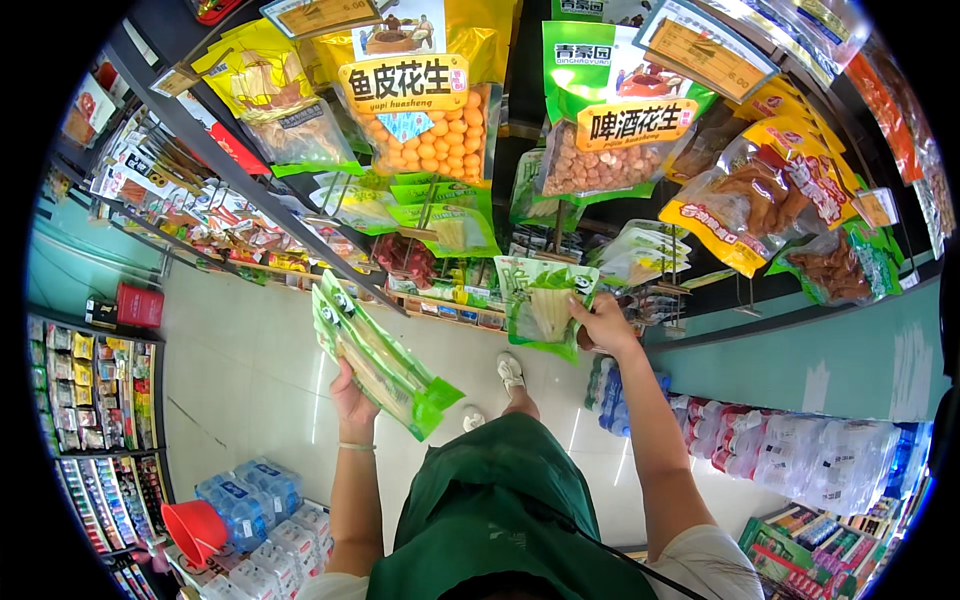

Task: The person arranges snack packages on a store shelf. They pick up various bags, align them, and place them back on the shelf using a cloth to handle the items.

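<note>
My left hand (352, 394) is closed around several green-and-clear food packets (375, 356) with panda prints, tilted in front of me. With my right hand (604, 326) I grip the edge of a similar green packet (544, 307) holding pale strips, upright at the lower front of the rack. Whether this packet hangs on a hook cannot be told. Like packets (457, 225) hang on hooks just above it, and more (645, 255) hang to its right.
Above hang bags of coated peanuts (435, 139), beer peanuts (607, 157) and a yellow snack bag (765, 187). Bottle packs (787, 450) stand at right, others (251, 499) at lower left beside a red bucket (196, 531). A stocked shelf (101, 394) stands far left.
</note>
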`<state>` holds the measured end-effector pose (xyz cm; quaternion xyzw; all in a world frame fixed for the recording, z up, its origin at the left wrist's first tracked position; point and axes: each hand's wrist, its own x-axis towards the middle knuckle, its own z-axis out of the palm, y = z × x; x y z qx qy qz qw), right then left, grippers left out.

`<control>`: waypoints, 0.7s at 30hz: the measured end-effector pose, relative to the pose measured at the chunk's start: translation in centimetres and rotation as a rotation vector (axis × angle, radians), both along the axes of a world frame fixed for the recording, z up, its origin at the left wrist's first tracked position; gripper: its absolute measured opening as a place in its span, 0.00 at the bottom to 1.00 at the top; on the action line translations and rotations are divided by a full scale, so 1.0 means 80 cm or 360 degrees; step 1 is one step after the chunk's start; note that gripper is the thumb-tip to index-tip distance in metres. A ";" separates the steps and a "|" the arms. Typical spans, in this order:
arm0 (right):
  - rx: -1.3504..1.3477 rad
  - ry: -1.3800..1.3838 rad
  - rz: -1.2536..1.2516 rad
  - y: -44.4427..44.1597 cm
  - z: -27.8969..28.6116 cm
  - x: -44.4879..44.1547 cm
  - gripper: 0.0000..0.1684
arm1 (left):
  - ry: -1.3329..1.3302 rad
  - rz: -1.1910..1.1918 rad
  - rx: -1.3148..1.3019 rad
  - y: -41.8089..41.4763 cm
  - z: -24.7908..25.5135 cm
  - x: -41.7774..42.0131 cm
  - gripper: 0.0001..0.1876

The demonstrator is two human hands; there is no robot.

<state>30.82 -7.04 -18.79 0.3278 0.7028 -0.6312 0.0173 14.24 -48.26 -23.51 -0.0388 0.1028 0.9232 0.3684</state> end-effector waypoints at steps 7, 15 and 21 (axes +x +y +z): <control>0.0103 0.0087 0.0065 0.008 -0.022 -0.013 0.20 | -0.0049 -0.0006 -0.0158 0.001 0.009 0.007 0.28; -0.0009 0.0125 -0.0009 0.016 -0.027 -0.007 0.22 | -0.0039 -0.0087 -0.0341 0.019 0.014 0.010 0.30; 0.0114 0.0189 0.0135 0.017 -0.019 0.001 0.19 | 0.0007 -0.0101 -0.0415 0.028 0.006 0.006 0.29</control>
